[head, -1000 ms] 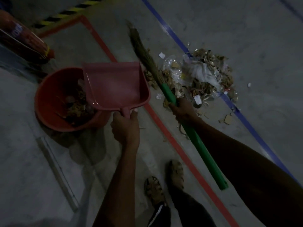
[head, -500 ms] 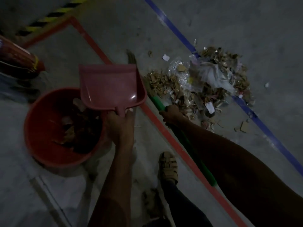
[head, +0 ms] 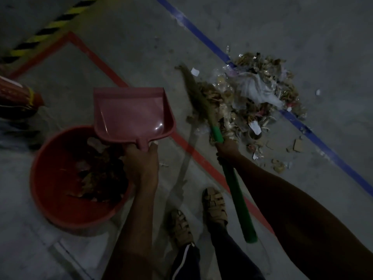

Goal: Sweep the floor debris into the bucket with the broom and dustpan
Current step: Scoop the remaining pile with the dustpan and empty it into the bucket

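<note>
Broom (head: 203, 102) bristles now visible beside debris (head: 260, 98), right hand (head: 227, 147) gripping it, left hand (head: 141, 162) holding dustpan (head: 131, 116)

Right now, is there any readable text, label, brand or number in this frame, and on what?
No readable text anywhere.
Red cylinder at the left edge: pale markings on it, too dark and blurred to read.
White paper scraps in the debris pile: no print can be made out.
Pink dustpan, red bucket, green-handled broom: no marking visible.

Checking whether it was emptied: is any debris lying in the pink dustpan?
No: the dustpan shows only bare pink plastic, held in the left hand.
</note>
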`<control>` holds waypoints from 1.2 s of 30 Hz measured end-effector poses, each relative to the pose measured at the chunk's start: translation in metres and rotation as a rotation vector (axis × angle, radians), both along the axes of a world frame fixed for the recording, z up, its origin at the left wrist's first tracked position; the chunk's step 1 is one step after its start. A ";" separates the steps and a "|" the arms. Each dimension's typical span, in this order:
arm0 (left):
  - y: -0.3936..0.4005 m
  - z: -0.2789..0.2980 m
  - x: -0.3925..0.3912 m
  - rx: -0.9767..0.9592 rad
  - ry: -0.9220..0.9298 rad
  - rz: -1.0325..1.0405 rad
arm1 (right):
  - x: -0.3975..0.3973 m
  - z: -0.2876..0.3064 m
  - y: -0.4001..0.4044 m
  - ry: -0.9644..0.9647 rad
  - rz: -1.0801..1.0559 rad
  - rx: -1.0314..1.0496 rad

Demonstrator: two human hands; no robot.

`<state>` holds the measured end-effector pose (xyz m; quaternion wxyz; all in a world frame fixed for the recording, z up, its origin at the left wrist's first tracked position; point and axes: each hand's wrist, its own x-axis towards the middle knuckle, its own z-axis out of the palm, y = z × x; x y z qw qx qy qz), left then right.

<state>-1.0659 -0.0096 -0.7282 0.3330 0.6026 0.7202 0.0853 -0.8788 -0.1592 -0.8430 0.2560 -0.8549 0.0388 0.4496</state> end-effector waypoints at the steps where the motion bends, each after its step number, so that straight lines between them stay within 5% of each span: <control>1: 0.000 0.002 0.002 0.006 0.000 -0.001 | 0.003 0.003 -0.004 -0.011 -0.053 0.009; 5: -0.003 0.010 0.011 0.019 -0.031 -0.013 | 0.016 0.022 -0.017 -0.053 -0.222 0.053; 15: -0.004 0.001 0.022 0.013 -0.039 -0.039 | 0.038 0.064 0.015 -0.254 -0.065 0.235; 28: 0.016 -0.018 0.011 -0.008 0.012 0.011 | 0.044 0.019 0.142 0.119 0.005 0.267; 36: 0.014 -0.020 0.020 0.006 -0.001 0.013 | 0.051 -0.009 0.108 0.126 -0.227 0.187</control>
